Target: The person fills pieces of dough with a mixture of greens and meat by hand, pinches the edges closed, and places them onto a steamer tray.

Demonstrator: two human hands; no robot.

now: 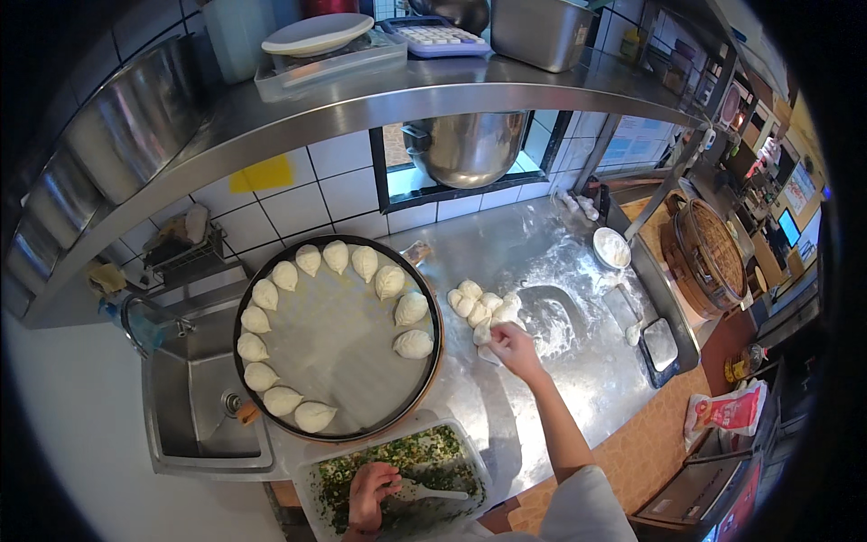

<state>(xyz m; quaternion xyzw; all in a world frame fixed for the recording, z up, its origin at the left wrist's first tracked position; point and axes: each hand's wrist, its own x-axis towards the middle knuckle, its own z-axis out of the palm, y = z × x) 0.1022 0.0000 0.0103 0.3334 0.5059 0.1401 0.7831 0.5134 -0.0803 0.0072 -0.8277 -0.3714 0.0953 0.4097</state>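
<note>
My right hand (516, 349) reaches over the steel worktop with its thumb and fingertips pinched at a pale dough piece (483, 332). This piece lies at the near side of a cluster of floured dough lumps (478, 306). My left hand (370, 494), fingers loosely curled and apart, hovers over a plastic tub (482, 467) of chopped green filling (423, 447). Beside its fingertips a white spatula (437, 493) rests in the tub. A large round tray (325, 359) to the left carries several pleated, filled buns (413, 344) along its rim.
A sink (196, 427) adjoins the tray at left. Rightward on the floured worktop (467, 400) are a white flour bowl (611, 248), a dough scraper (621, 308) and a small scale (659, 344). A steel shelf (433, 101) overhangs the back; a bamboo steamer (704, 257) stands at far right.
</note>
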